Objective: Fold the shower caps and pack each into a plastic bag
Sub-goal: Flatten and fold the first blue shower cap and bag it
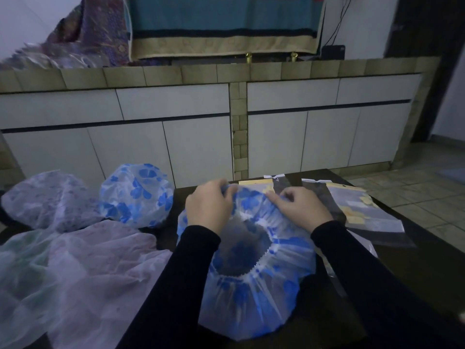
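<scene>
Item: blue-flowered shower cap (254, 268), lying opening-up on the dark table (412, 263), near centre. Elastic rim gathered around a dark mouth.

Grip, left hand (210, 206): fingers curled over the cap's far edge, pinching the film.
Grip, right hand (300, 206): fingers likewise curled, pinching the same far edge, just right of the left.

Step in hand, as judged: first fold, far edge to be drawn toward the near edge. To do it well: keep both pinches level, press the air out through the mouth before creasing, line up the elastic rim on itself so the bundle comes out flat and narrow enough for a bag.

Plastic bags (362, 207): flat stack with yellow header cards, far right on the table, just beside the right hand.

Awaiting: second blue-flowered cap (137, 195), far left; pale caps (83, 268), left, heaped and overlapping.

Room: dim light. White cabinet fronts (176, 132) under a tiled ledge, striped cloth (221, 23) hanging above, tiled floor (427, 197) at right.
</scene>
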Motion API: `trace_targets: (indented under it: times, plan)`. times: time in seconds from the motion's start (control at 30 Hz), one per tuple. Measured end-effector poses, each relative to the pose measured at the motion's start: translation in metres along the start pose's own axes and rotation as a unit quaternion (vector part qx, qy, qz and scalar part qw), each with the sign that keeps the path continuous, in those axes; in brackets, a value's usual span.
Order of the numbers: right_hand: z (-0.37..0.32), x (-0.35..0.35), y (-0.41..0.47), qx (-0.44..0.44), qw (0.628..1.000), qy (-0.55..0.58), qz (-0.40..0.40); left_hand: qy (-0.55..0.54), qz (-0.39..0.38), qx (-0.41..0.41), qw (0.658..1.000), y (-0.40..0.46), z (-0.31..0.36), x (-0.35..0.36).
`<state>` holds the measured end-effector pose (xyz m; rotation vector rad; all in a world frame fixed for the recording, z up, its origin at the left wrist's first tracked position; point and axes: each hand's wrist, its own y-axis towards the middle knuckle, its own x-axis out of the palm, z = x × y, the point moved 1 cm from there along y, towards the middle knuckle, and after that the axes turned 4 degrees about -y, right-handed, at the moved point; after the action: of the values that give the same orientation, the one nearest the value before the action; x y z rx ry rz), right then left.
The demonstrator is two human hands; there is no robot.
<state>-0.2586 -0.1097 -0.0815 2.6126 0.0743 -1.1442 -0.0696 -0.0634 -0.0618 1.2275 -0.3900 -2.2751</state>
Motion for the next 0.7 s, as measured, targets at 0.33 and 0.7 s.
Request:
trace_targets:
  times: [0.33,0.7]
  plan:
    - [0.001,-0.008,-0.003,-0.078,0.994,0.035,0.072,-0.046,0.040,-0.068,0.996,0.004,-0.006,-0.003]
    - [-0.001,-0.015,0.004,-0.042,0.995,-0.070,0.064,-0.077,0.051,-0.112,0.989,0.004,-0.017,0.009]
